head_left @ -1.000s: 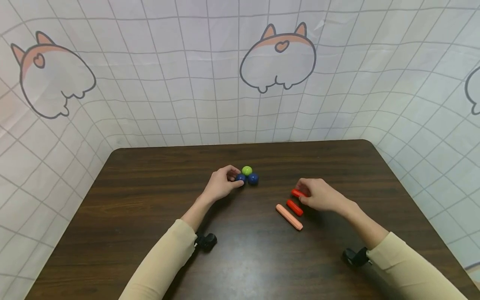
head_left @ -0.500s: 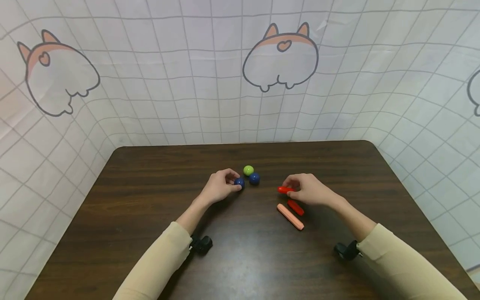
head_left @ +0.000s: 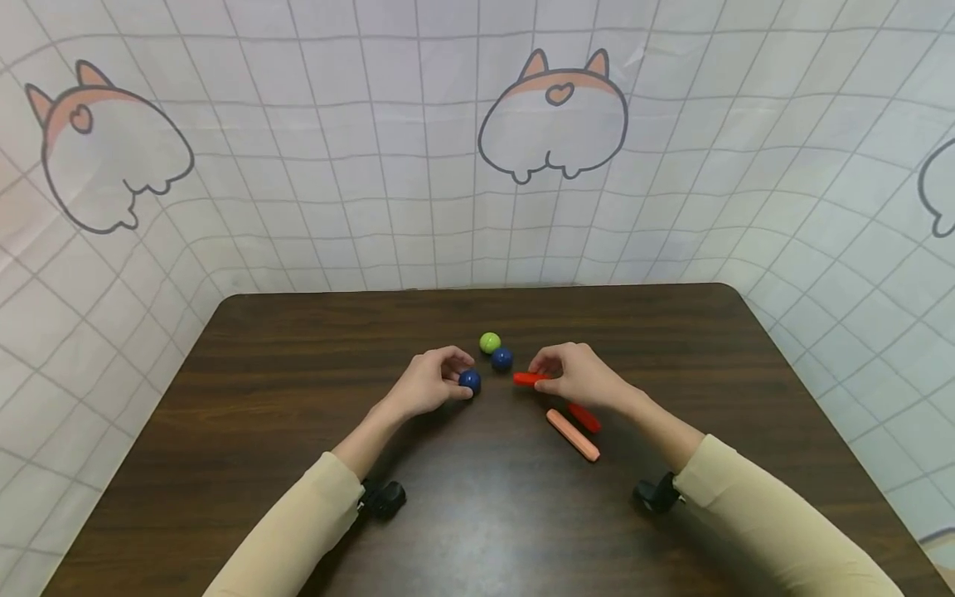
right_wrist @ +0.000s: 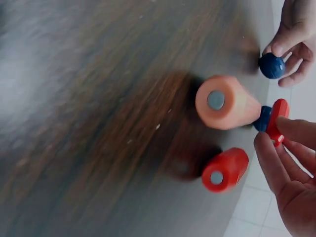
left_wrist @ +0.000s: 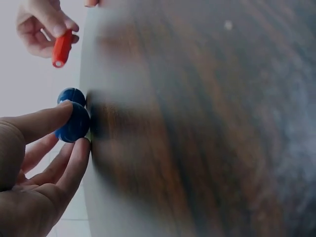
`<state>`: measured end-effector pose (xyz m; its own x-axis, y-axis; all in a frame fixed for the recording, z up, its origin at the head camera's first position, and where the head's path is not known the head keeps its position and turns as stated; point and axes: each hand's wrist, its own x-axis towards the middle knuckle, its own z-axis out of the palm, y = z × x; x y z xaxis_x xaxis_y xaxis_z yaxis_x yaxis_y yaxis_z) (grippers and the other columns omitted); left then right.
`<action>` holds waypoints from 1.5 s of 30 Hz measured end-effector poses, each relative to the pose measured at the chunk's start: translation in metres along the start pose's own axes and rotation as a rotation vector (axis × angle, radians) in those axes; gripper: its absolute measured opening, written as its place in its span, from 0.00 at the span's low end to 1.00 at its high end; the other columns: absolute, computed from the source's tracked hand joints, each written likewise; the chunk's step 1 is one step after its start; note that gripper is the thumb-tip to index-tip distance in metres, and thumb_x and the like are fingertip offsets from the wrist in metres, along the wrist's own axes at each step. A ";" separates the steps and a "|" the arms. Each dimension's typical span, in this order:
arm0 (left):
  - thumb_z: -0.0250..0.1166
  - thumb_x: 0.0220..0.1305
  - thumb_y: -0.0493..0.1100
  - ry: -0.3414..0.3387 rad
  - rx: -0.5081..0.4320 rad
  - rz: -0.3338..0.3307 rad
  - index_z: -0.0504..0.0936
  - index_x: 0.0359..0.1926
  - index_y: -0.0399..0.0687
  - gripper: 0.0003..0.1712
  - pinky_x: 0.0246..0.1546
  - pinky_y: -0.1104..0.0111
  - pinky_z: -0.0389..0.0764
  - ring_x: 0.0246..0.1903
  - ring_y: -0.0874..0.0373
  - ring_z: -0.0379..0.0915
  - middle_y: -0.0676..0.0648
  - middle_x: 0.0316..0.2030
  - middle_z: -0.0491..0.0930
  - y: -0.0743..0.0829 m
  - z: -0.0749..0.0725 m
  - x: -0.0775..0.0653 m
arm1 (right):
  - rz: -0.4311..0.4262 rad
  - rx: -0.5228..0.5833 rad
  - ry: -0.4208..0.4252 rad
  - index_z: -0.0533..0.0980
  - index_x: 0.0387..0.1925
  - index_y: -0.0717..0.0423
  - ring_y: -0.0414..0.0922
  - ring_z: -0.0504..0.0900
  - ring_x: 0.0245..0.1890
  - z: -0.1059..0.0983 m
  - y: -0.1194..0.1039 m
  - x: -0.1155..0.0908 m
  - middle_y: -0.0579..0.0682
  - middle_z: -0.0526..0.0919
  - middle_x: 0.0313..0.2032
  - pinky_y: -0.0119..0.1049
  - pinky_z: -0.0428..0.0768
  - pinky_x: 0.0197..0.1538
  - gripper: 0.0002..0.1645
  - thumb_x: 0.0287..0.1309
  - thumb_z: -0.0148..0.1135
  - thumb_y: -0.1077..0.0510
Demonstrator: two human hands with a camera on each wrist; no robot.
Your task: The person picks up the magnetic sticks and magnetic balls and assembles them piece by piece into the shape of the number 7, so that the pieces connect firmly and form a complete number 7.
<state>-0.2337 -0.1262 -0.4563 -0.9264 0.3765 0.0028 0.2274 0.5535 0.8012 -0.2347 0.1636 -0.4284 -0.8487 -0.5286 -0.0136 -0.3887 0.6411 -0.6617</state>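
My left hand pinches a dark blue ball between thumb and fingers, close over the table. In the left wrist view the thumb lies on one side of that ball and the fingertips on the other. Across from it, my right hand pinches a short red stick with a pale dot on its end, pointing left toward the balls. A second blue ball and a lime green ball sit together just beyond the hands. Under the right wrist lies another red stick, beside a longer peach stick.
A dark wood-grain table with rounded far corners carries everything. White grid-patterned cloth with cartoon prints hangs around its back and sides. Both sleeves bear a black wrist camera, such as the left wrist camera.
My left hand has drawn its blue ball away from the other two balls, toward me. The right hand has carried the red stick left, away from the other sticks, turning it nearly sideways.
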 end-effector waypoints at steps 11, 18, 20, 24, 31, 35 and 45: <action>0.79 0.57 0.35 -0.037 0.026 0.012 0.85 0.48 0.44 0.18 0.45 0.63 0.80 0.39 0.57 0.78 0.49 0.38 0.82 0.005 0.002 -0.003 | -0.009 0.003 0.019 0.86 0.40 0.53 0.40 0.81 0.36 0.015 -0.009 0.018 0.42 0.86 0.34 0.40 0.80 0.43 0.06 0.60 0.75 0.60; 0.78 0.58 0.36 -0.063 0.044 0.041 0.84 0.49 0.43 0.18 0.45 0.63 0.80 0.39 0.56 0.77 0.49 0.38 0.81 0.007 0.003 -0.001 | -0.024 0.008 0.012 0.85 0.41 0.55 0.39 0.81 0.34 0.027 -0.012 0.023 0.42 0.85 0.34 0.37 0.80 0.41 0.07 0.62 0.73 0.59; 0.78 0.58 0.36 -0.067 0.044 0.050 0.84 0.49 0.43 0.18 0.45 0.63 0.80 0.40 0.55 0.77 0.48 0.39 0.81 0.008 0.004 0.000 | -0.023 0.010 0.019 0.85 0.41 0.56 0.39 0.81 0.33 0.028 -0.012 0.023 0.42 0.85 0.34 0.37 0.81 0.40 0.07 0.62 0.73 0.60; 0.78 0.59 0.37 -0.081 0.046 0.048 0.83 0.51 0.42 0.20 0.48 0.62 0.81 0.43 0.55 0.78 0.48 0.42 0.81 0.008 0.005 0.002 | -0.016 0.011 0.026 0.84 0.40 0.55 0.39 0.81 0.33 0.029 -0.010 0.024 0.42 0.85 0.33 0.37 0.81 0.40 0.06 0.62 0.73 0.60; 0.76 0.63 0.44 -0.098 0.098 0.121 0.84 0.52 0.45 0.18 0.42 0.62 0.79 0.40 0.56 0.76 0.50 0.43 0.82 0.011 0.010 0.009 | -0.031 0.028 0.037 0.84 0.39 0.55 0.39 0.82 0.33 0.028 -0.011 0.026 0.42 0.85 0.33 0.37 0.81 0.40 0.06 0.62 0.74 0.59; 0.75 0.64 0.44 -0.115 0.127 0.131 0.87 0.47 0.47 0.12 0.33 0.65 0.76 0.32 0.58 0.73 0.53 0.38 0.82 0.010 0.013 0.014 | -0.030 0.045 0.028 0.84 0.38 0.55 0.39 0.82 0.32 0.027 -0.011 0.025 0.42 0.85 0.32 0.36 0.81 0.39 0.06 0.62 0.74 0.59; 0.74 0.66 0.44 -0.097 0.109 0.086 0.89 0.44 0.50 0.07 0.28 0.66 0.74 0.27 0.58 0.71 0.53 0.35 0.82 0.004 0.012 0.018 | 0.010 0.062 0.111 0.79 0.39 0.57 0.43 0.80 0.32 0.018 -0.006 0.037 0.47 0.82 0.33 0.39 0.79 0.39 0.10 0.63 0.73 0.57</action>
<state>-0.2458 -0.1082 -0.4607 -0.8700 0.4930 0.0063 0.3406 0.5917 0.7306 -0.2572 0.1299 -0.4382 -0.8881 -0.4557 0.0603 -0.3603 0.6088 -0.7068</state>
